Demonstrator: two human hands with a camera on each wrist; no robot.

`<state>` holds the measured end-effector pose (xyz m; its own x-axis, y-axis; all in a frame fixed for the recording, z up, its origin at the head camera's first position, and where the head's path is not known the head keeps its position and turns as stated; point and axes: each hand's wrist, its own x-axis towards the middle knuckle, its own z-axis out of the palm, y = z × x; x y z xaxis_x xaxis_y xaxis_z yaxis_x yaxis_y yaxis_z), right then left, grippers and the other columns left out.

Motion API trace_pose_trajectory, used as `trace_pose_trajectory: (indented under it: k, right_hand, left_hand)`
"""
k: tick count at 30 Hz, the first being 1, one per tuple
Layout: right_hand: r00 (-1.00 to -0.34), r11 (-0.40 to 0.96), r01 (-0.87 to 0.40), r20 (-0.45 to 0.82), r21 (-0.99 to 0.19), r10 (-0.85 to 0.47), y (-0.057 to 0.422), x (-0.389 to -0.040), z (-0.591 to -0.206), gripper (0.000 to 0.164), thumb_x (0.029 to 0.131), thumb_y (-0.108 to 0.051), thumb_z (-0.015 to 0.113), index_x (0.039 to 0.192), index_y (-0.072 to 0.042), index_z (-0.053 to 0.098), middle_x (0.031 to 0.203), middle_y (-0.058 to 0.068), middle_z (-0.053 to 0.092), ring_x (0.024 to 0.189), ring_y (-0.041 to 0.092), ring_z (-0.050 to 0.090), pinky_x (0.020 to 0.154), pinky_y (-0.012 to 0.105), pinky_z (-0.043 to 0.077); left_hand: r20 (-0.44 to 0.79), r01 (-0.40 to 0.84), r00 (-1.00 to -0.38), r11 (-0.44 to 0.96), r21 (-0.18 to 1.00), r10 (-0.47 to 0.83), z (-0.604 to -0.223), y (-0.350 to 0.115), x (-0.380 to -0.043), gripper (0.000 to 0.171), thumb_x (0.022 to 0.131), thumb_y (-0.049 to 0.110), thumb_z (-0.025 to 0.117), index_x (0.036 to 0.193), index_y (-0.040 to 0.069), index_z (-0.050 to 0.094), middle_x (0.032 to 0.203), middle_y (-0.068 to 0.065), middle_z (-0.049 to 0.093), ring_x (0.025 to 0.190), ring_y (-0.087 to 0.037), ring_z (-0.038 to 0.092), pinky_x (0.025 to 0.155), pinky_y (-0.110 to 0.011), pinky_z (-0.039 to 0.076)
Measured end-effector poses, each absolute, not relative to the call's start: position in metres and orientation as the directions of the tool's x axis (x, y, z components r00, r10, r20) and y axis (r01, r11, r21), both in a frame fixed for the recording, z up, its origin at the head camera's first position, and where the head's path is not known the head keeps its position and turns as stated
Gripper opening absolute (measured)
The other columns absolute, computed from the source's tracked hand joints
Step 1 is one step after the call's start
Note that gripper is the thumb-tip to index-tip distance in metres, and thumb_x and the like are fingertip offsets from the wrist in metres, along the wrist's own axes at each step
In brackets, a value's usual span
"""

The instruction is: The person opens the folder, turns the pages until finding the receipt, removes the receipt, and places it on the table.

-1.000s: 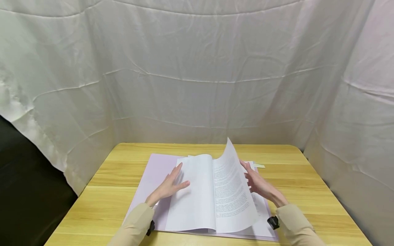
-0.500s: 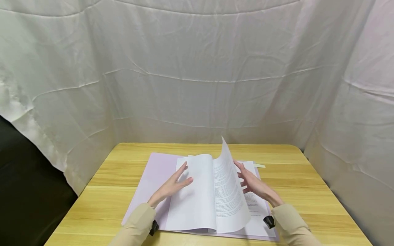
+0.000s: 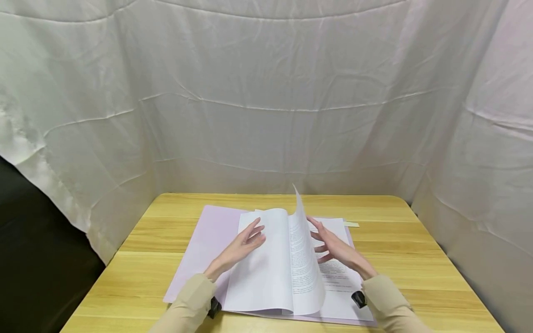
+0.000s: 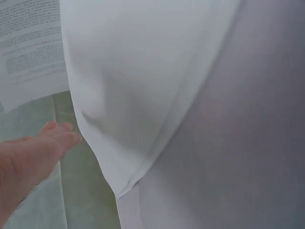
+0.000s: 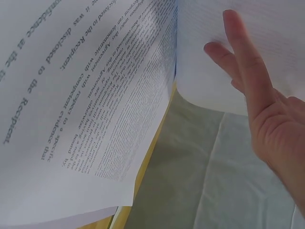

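Observation:
A lilac folder [image 3: 216, 231] lies spread on the table with a stack of white printed sheets in it. Turned pages [image 3: 262, 277] lie over its left side, blank face up. One printed page [image 3: 303, 273] stands raised and bowed near the middle. My right hand [image 3: 337, 245], fingers spread and extended, is behind this page, fingertips right at its back; the right wrist view shows the hand [image 5: 267, 95] against the sheet. Over the turned pages hovers my left hand [image 3: 239, 247], its fingers loosely extended and holding nothing. Below the raised page, the printed sheet [image 3: 343, 286] on the right is exposed.
The wooden table [image 3: 416, 259] extends around the folder. A pale yellow tab [image 3: 351, 224] sticks out at the stack's right edge. Light grey curtains [image 3: 266, 115] hang behind and on both sides. A black surface [image 3: 37, 259] shows at the far left.
My right hand has moved left, swinging the raised page further toward the left. My left hand has shifted slightly right over the turned pages, its fingers drawing closer together.

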<state>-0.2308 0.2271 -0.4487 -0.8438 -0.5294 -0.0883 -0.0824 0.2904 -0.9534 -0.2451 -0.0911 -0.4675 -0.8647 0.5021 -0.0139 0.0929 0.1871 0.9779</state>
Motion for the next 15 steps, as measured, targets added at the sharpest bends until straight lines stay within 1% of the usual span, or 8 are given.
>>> trace_pose_trajectory:
  k: [2, 6, 10, 12, 15]
  right_hand:
    - [-0.827, 0.264, -0.093, -0.073, -0.960, -0.557, 0.226, -0.231, -0.450, 0.060, 0.109, -0.051, 0.011, 0.164, -0.028, 0.002, 0.163, 0.033, 0.017, 0.128, 0.059, 0.052, 0.085, 0.054, 0.062]
    - [-0.808, 0.224, -0.093, -0.058, -0.970, -0.586, 0.224, -0.233, -0.453, 0.061, 0.109, -0.051, 0.013, 0.164, -0.025, 0.000, 0.164, 0.033, 0.014, 0.131, 0.062, 0.046, 0.085, 0.057, 0.060]
    - [-0.806, 0.222, -0.080, -0.068, -0.972, -0.589, 0.221, -0.233, -0.454, 0.061, 0.109, -0.050, 0.014, 0.163, -0.026, 0.000, 0.165, 0.032, 0.011, 0.133, 0.063, 0.043, 0.086, 0.059, 0.059]
    - [-0.804, 0.224, -0.075, -0.074, -0.972, -0.590, 0.219, -0.233, -0.454, 0.061, 0.109, -0.050, 0.014, 0.163, -0.026, 0.000, 0.166, 0.031, 0.010, 0.134, 0.063, 0.041, 0.087, 0.059, 0.059]
    - [-0.802, 0.233, -0.074, -0.081, -0.970, -0.591, 0.217, -0.233, -0.453, 0.062, 0.109, -0.051, 0.014, 0.164, -0.026, -0.001, 0.166, 0.031, 0.009, 0.135, 0.063, 0.039, 0.088, 0.058, 0.059]
  left_hand:
    - [-0.010, 0.092, -0.862, 0.176, 0.980, 0.507, -0.467, -0.089, -0.245, 0.077, 0.105, 0.031, 0.054, 0.163, 0.009, 0.008, 0.165, -0.024, 0.026, 0.152, -0.040, 0.030, 0.125, -0.052, 0.028]
    - [-0.008, 0.082, -0.859, 0.153, 0.985, 0.512, -0.466, -0.084, -0.245, 0.075, 0.105, 0.032, 0.053, 0.163, 0.008, 0.010, 0.162, -0.024, 0.032, 0.148, -0.038, 0.038, 0.125, -0.052, 0.028]
    - [-0.013, 0.018, -0.829, 0.050, 0.999, 0.559, -0.467, -0.080, -0.247, 0.073, 0.107, 0.029, 0.049, 0.162, 0.005, 0.008, 0.161, -0.028, 0.031, 0.147, -0.041, 0.038, 0.124, -0.050, 0.028]
    - [-0.025, -0.036, -0.813, -0.008, 0.999, 0.581, -0.467, -0.079, -0.248, 0.072, 0.108, 0.029, 0.047, 0.162, 0.005, 0.006, 0.160, -0.030, 0.031, 0.147, -0.042, 0.037, 0.124, -0.049, 0.029]
    - [-0.041, -0.086, -0.812, -0.050, 0.995, 0.583, -0.468, -0.076, -0.248, 0.071, 0.109, 0.031, 0.044, 0.162, 0.004, 0.006, 0.158, -0.031, 0.034, 0.144, -0.042, 0.043, 0.121, -0.048, 0.035]
